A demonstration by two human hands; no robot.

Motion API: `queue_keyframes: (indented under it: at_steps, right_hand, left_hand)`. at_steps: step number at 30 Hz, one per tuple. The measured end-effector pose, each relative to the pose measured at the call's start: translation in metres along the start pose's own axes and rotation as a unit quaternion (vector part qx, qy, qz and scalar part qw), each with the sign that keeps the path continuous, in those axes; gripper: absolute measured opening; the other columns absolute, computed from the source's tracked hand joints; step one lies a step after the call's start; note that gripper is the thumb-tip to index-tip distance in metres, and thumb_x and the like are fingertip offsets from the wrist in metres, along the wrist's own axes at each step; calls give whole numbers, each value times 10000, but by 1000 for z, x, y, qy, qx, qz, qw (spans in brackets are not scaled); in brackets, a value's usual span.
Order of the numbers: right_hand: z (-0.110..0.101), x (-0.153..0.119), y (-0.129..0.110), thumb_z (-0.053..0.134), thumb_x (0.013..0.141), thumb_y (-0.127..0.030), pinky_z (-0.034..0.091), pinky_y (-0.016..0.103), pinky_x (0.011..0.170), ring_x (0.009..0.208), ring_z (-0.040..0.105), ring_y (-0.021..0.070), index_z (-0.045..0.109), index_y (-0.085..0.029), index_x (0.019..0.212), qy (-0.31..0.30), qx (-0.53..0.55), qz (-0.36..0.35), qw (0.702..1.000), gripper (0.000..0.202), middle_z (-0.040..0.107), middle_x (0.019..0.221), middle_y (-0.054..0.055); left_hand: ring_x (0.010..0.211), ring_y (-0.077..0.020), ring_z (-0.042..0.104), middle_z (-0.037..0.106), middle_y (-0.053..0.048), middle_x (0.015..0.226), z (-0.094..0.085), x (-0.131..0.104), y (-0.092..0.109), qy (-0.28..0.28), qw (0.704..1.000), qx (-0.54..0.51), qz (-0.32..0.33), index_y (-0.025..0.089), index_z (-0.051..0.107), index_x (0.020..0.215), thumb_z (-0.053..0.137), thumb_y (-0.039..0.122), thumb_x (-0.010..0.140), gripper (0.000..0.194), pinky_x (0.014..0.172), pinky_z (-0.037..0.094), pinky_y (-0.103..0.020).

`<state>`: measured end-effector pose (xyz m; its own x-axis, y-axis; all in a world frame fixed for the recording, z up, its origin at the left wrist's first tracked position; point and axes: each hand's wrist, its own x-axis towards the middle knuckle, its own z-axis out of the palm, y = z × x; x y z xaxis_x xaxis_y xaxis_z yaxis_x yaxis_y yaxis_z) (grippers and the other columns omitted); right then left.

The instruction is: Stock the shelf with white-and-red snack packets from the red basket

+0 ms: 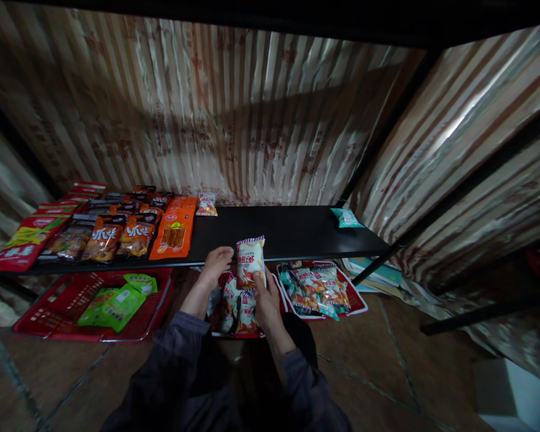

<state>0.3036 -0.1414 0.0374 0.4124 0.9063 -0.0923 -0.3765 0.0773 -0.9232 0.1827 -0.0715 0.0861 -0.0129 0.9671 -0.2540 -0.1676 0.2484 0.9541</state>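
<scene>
The left arm [175, 342] slants toward one o'clock, and the left hand [216, 266] is loosely spread, fingers [227, 252] toward two o'clock. The right arm [302, 372] angles toward eleven o'clock, its right hand [266, 294] gripping, thumb [258, 280] toward eleven.

Near the centre, the small white-and-red packet [248, 277] looks like glossy plastic film. The long black shelf [292, 231] looks smooth, with a low sheen; the red openwork basket [54, 303] at eight o'clock, hard plastic; the brown-striped sheeting [252, 120] at twelve, creased and shiny.
</scene>
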Motion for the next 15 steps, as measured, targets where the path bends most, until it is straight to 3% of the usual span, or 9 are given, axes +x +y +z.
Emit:
queue_keyframes:
  at_steps: [2, 5, 8, 11, 15]
  right_hand:
    - [4, 3, -3, 696, 654, -447, 519, 304, 703, 830, 660, 193, 568, -225, 1164, 3, 59, 29, 998, 570, 705, 959, 45]
    - [8, 8, -7, 731, 620, -443, 518, 293, 658, 808, 658, 192, 627, -209, 1030, 3, 98, 50, 994, 483, 708, 929, 48]
    - [10, 13, -6, 750, 603, -440, 512, 275, 626, 789, 654, 184, 646, -201, 947, 6, 101, 70, 992, 431, 707, 914, 41]
    - [11, 17, -4, 747, 606, -452, 505, 262, 618, 774, 647, 174, 651, -202, 942, -9, 81, 80, 993, 431, 707, 901, 34]
    - [16, 20, -1, 744, 606, -462, 486, 245, 599, 776, 641, 172, 656, -211, 980, -35, 20, 87, 995, 459, 707, 923, 33]
  left_hand:
    - [759, -171, 615, 676, -102, 926, -2, -2, -5, -17, 1000, 8, -25, 160, 656, 857, 730, 364, 640, 307, 664, 472, -277]
    - [713, -160, 618, 683, -90, 887, -3, -7, -12, -94, 994, -4, -52, 161, 653, 910, 712, 420, 654, 369, 641, 466, -268]
    - [716, -164, 631, 694, -84, 858, -3, -8, -16, -138, 988, -48, -50, 159, 644, 932, 754, 360, 621, 386, 650, 474, -264]
    - [696, -161, 638, 700, -70, 797, -4, -4, -20, -110, 990, -75, -41, 151, 639, 919, 789, 253, 575, 389, 660, 486, -265]
    - [689, -159, 646, 704, -73, 818, -8, 6, -29, -67, 994, -91, -14, 124, 625, 962, 788, 225, 561, 444, 680, 498, -276]
